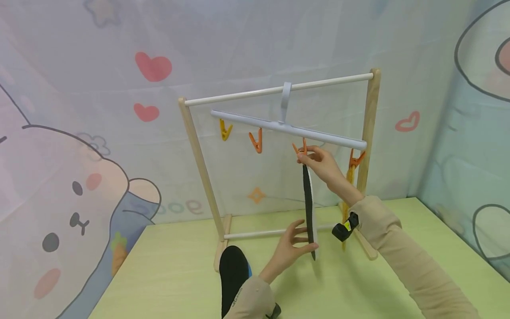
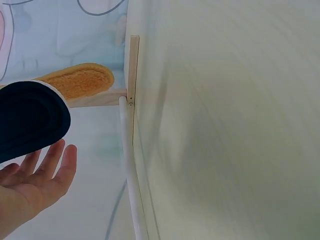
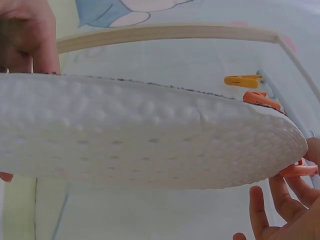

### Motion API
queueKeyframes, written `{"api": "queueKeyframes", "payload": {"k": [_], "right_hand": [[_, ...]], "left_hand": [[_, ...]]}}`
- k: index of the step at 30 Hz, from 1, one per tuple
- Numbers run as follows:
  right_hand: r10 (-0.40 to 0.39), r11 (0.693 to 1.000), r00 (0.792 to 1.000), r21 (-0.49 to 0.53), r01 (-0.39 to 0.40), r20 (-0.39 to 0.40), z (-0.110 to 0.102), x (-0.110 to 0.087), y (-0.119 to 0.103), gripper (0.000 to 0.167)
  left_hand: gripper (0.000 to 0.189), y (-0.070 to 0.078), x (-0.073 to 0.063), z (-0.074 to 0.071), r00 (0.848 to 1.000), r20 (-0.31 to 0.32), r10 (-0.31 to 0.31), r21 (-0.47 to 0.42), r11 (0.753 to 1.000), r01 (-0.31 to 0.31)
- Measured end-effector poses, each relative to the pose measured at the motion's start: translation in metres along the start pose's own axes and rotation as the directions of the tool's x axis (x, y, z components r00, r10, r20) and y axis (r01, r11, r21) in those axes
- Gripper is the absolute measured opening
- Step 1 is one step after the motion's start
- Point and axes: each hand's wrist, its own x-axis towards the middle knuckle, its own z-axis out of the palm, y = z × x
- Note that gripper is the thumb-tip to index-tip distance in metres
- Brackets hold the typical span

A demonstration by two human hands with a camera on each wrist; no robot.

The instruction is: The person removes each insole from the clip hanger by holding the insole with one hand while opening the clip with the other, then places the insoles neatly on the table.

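Note:
An insole [image 1: 308, 208], dark on one face and dimpled white on the other, hangs upright below the white hanger [image 1: 279, 126]. My right hand [image 1: 320, 164] pinches its upper end right at an orange clip [image 1: 302, 149]; the fingers partly cover where clip and insole meet. Lower down, my left hand [image 1: 290, 246] loosely holds the insole by its edges, thumb on the near edge and fingers on the far one. In the right wrist view the white dimpled face [image 3: 150, 135] shows broadside. A second black insole [image 1: 233, 277] lies on the table, partly covered by the left sleeve.
The hanger hooks over the top bar of a wooden rack [image 1: 195, 164]. A yellow clip [image 1: 225, 130] and another orange clip [image 1: 256, 141] hang at left. At right, an orange clip [image 1: 356, 158] bears a fuzzy yellow insole [image 2: 82, 80], close to my right forearm.

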Motion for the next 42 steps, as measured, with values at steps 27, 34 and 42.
{"api": "queueKeyframes", "payload": {"k": [27,34,42], "right_hand": [[-0.315,0.857,0.932,-0.476,0.198,-0.179,0.007,0.006,-0.008,0.037],[-0.362,0.817,0.911,-0.539,0.207,-0.199,0.009,0.005,-0.010,0.028],[-0.373,0.779,0.908,-0.597,0.193,-0.192,0.009,0.004,-0.011,0.030]], "left_hand": [[0.061,-0.028,0.009,0.005,0.999,-0.004,0.038,0.037,0.999,-0.038],[0.060,-0.026,0.007,0.004,0.999,-0.015,0.038,0.039,0.999,-0.038],[0.060,-0.026,0.006,0.004,1.000,-0.010,0.020,0.008,1.000,-0.019]]}}
